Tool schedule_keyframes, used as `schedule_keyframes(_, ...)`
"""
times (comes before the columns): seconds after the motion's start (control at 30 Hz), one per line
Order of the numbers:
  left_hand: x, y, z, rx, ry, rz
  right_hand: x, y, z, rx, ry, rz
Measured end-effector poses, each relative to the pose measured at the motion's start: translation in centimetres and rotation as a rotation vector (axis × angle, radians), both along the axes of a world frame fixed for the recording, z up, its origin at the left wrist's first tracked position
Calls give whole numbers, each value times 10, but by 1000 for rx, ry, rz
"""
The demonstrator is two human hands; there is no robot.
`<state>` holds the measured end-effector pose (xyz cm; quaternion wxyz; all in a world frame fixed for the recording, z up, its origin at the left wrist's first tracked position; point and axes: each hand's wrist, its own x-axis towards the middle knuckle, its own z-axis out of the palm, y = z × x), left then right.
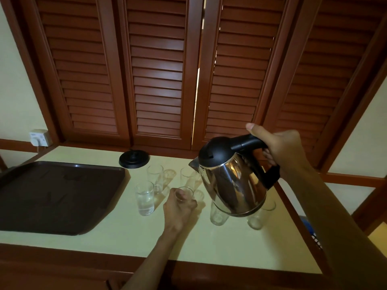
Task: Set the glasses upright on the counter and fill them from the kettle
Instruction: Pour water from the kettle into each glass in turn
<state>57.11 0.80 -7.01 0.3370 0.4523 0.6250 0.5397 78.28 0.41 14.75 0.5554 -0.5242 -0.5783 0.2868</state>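
**Steel kettle tipped over crowded glasses: spill risk**

Steel and black plastic, the kettle [232,181] hangs above the tabletop [125,231] in the right hand [282,149], whose fingers [267,158] are wrapped tight around the black handle with the thumb laid along its top. The spout points toward 9 o'clock and leans down. The left hand [180,208] has its fingers curled around a held glass [184,193], just beside the spout and a little below it.

Five more glasses stand upright. The filled glass [144,197] sits at 9 o'clock from the held one, with water in it. The back-left glass [155,176] and the back glass [187,174] stand at about 11 and 12 o'clock. The near glass [216,214] and the right glass [258,216] sit under the kettle's base at 3 to 4 o'clock, partly hidden by it; they look empty.

What could go wrong, as I judge it:
- The spout is not clearly over the held glass's mouth, so a quick tilt could send water over the fingers or onto the tabletop. If the water is hot, that hurts.
- The kettle's base hangs close over the two glasses beneath; lowering it while pouring could knock one over.
- The narrow glass could overflow fast.

The brown tray [58,195] at 9 o'clock and the kettle base [134,160] at 11 o'clock lie well apart from the pour.
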Motion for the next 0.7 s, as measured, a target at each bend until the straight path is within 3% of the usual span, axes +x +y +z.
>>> schedule_keyframes(0.37,7,-15,25,32,104,-3,6,-12,7,37,-233,131)
schedule_keyframes(0.7,7,-26,36,15,260,-66,-4,-17,20,28,-479,-1)
